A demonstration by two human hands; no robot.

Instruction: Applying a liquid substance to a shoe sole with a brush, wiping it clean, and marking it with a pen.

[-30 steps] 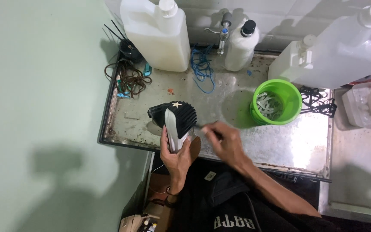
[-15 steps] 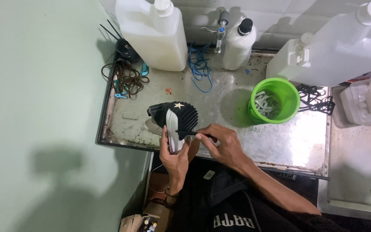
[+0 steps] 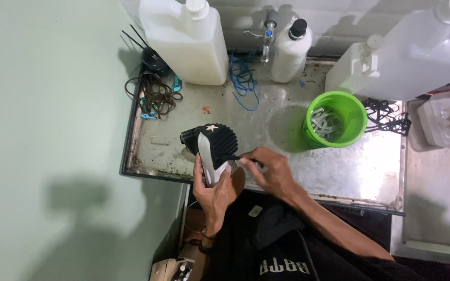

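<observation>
My left hand [image 3: 215, 190] grips a black shoe [image 3: 215, 141] from below, over the near edge of a metal tray [image 3: 183, 112]. The shoe has a white tongue, a ribbed black side and a small pale star mark. My right hand [image 3: 267, 169] is pinched at the shoe's side near its opening, on what looks like a thin pale lace or strip; its fingertips partly hide it.
A green bucket [image 3: 335, 118] with pale strips inside stands at the right of the tray. White plastic jugs [image 3: 186, 39] and a bottle [image 3: 291, 49] line the back by a tap [image 3: 267, 28]. Blue cord [image 3: 244, 83] and brown cords [image 3: 154, 96] lie near them.
My right hand has moved left from beside the shoe and closed in on its side. The shoe has stayed in my left hand, tilted slightly.
</observation>
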